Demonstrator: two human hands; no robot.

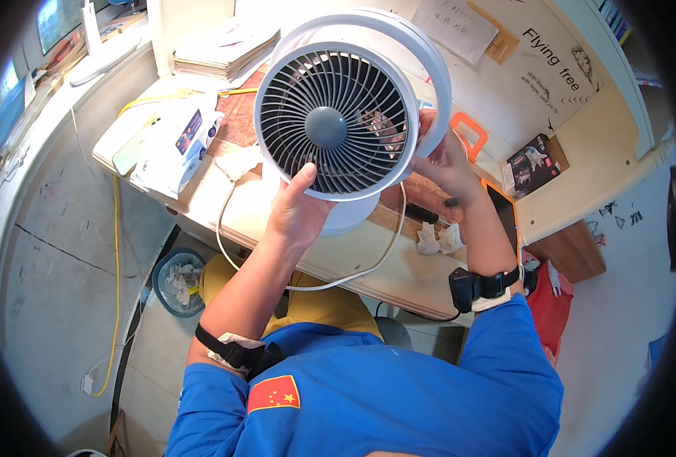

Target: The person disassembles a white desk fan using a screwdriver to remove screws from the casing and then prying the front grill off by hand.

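Note:
A white desk fan (326,127) with a round dark grille and a grey hub is tilted up towards me, with a curved white arm around its head. My left hand (301,207) grips the lower left rim, its thumb on the front grille and its fingers hidden behind. On the right side my right hand (444,158) is wrapped round the rim and the curved arm. The fan's white base (349,216) shows below the head, above the desk. A white cable (351,276) loops down past the desk's front edge.
On the desk (254,236), a white printed box (172,152) lies left and a paper stack (220,49) at the back. Crumpled tissues (438,239) and an orange-edged tablet (500,207) are right. A blue waste bin (178,283) stands on the floor, left.

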